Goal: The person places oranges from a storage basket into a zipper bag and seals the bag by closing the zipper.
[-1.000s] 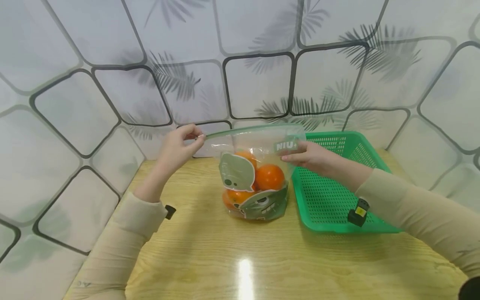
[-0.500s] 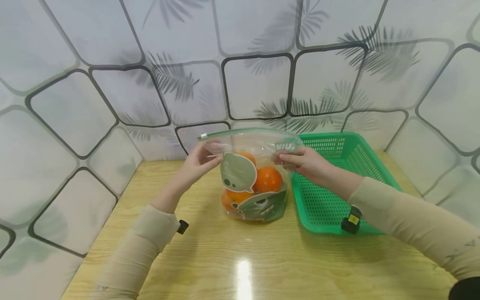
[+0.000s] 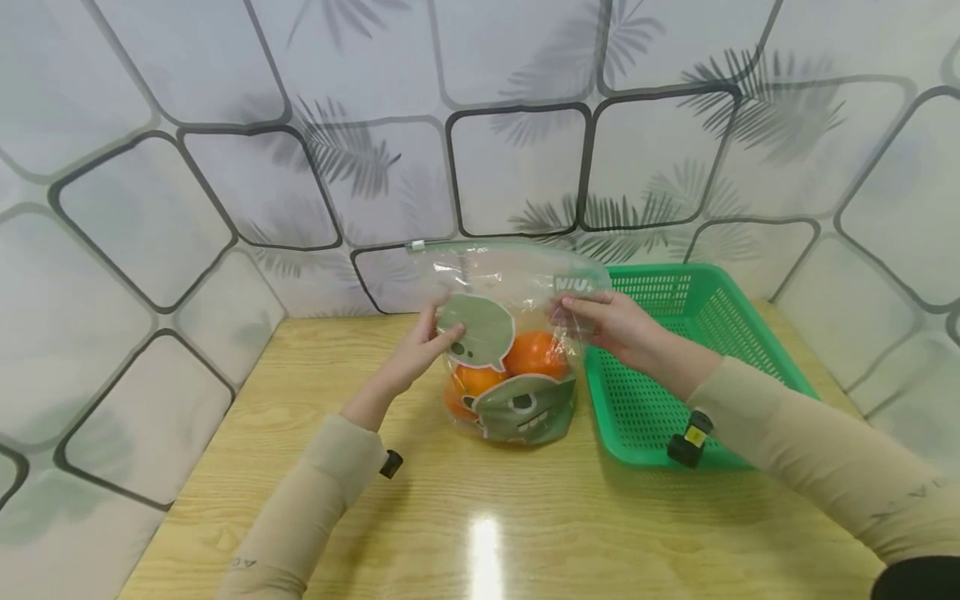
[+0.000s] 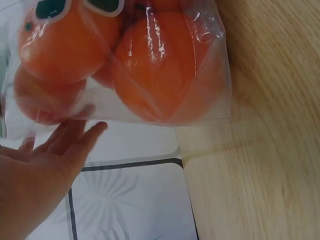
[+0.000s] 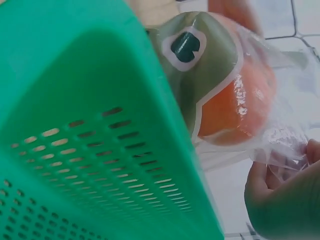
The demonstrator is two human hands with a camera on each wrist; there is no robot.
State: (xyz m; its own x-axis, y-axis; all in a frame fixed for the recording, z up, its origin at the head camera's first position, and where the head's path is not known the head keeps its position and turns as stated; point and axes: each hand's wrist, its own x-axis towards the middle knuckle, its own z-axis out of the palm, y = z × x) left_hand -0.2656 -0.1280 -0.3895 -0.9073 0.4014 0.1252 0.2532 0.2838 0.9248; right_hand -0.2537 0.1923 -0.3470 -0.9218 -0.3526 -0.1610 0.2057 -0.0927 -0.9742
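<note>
A clear zip bag (image 3: 525, 408) with green cartoon prints stands upright on the table, with several oranges (image 3: 536, 354) inside. Its green slider strip runs along the top, with a white slider (image 3: 416, 245) at the left end. My left hand (image 3: 412, 354) touches the bag's left side, thumb in front and fingers partly hidden by the plastic. In the left wrist view the fingers (image 4: 70, 137) look fairly straight against the bag's edge. My right hand (image 3: 622, 329) pinches the upper right side, thumb in front. Crumpled plastic lies between its thumb and fingers in the right wrist view.
A green perforated basket (image 3: 618, 454) stands right of the bag, under my right forearm. The wooden table (image 3: 360, 517) meets a patterned wall covering (image 3: 517, 175) behind and at both sides.
My left hand has let go of the bag's top left corner and moved down and right to its side. The right hand still holds the right side. The bag's top has shifted slightly.
</note>
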